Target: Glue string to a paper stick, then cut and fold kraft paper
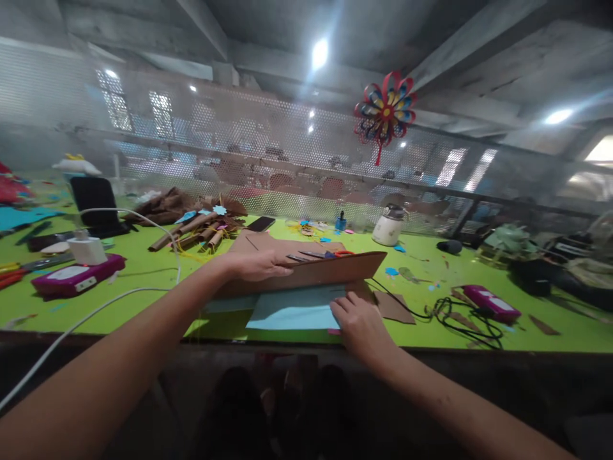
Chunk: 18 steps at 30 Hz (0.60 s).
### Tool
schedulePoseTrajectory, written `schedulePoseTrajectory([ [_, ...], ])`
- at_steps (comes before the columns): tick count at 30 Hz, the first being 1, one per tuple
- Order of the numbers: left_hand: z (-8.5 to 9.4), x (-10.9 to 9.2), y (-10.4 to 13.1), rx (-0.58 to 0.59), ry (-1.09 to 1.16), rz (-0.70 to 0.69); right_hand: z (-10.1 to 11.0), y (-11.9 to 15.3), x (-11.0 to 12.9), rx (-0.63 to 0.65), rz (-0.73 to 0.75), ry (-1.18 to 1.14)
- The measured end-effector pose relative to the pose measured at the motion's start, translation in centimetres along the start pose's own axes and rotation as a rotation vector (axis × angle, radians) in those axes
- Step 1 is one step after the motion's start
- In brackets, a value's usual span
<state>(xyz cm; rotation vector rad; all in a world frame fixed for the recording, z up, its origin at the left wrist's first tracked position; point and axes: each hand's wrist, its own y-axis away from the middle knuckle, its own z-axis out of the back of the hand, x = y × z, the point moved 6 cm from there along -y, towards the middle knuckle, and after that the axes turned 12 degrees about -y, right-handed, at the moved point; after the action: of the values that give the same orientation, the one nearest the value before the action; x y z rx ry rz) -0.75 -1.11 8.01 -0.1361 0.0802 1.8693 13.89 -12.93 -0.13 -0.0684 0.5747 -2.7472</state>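
- cardboard (325,271): tilts above blue sheet (292,312); left hand (258,264) lies upon it, grip unclear;
- right hand (361,322): touches sheet's right edge, grip unclear;
- worktop (575,332): near edge just before sheet; green surface shows toward jug (387,229).

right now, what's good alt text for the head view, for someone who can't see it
A person's left hand rests on a tilted brown cardboard sheet while their right hand touches a pale blue paper sheet partly beneath it. Around them, a bright green tabletop holds blue paper scraps; beyond hangs a red, blue and yellow flower-shaped ornament.
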Motion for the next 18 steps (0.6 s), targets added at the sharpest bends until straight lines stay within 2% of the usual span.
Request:
schedulePoseTrajectory([
  [3,-0.5,0.1,0.1,0.008,0.063,0.009,0.0,0.0,1.0,0.0,-0.016,-0.074],
  [6,-1.0,0.1,0.5,0.01,0.103,0.027,0.4,0.9,1.9,-0.018,-0.006,-0.241],
  [10,-1.4,0.6,1.0,0.029,0.095,0.133,1.2,2.6,2.2,-0.063,0.065,-0.414],
  [13,-1.3,0.9,1.0,0.014,0.074,0.191,1.2,3.5,2.1,-0.087,0.142,-0.447],
  [18,-1.4,0.9,0.9,0.011,0.129,0.151,0.6,3.7,1.4,-0.134,0.145,-0.43],
])
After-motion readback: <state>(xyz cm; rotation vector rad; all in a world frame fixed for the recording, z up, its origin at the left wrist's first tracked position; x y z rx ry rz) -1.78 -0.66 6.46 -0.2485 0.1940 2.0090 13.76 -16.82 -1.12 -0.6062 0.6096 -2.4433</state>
